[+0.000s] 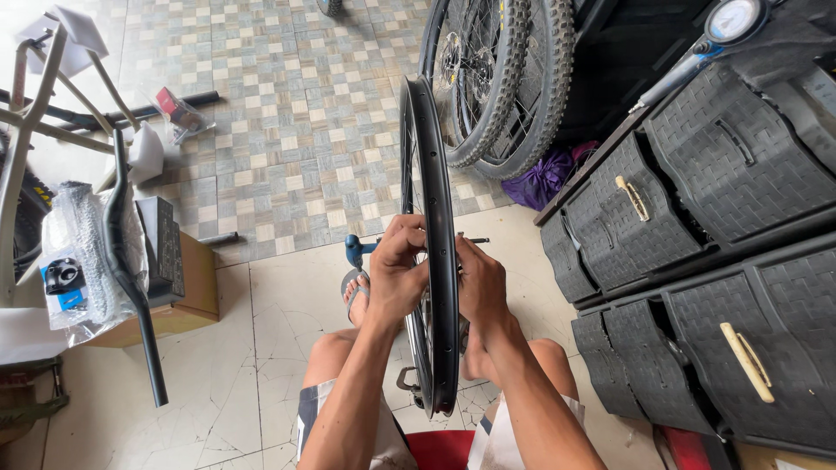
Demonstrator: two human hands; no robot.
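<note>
Your left hand point(394, 265) and right hand point(479, 283) are both closed around the black bicycle rim point(435, 218), which stands upright on edge between your knees, its lower end near the floor in front of the red seat point(440, 450). Your left fingers curl over the rim's left wall; your right hand grips the right wall at the same height, with a thin spoke point(475, 240) poking out just past your knuckles. To your right stand black woven-pattern drawer units point(697, 261) with pale handles; every drawer is pushed in, so you cannot tell what is inside. A purple bag point(544, 178) lies on the floor between the drawers and the two knobby-tyred wheels point(501, 78) leaning behind the rim. To your left, a cardboard box point(187, 300) carries a small black box point(161, 244), and beside it a clear plastic bag point(78, 261) holds a folded tyre and a small black part. A black handlebar point(131, 278) leans across them.
</note>
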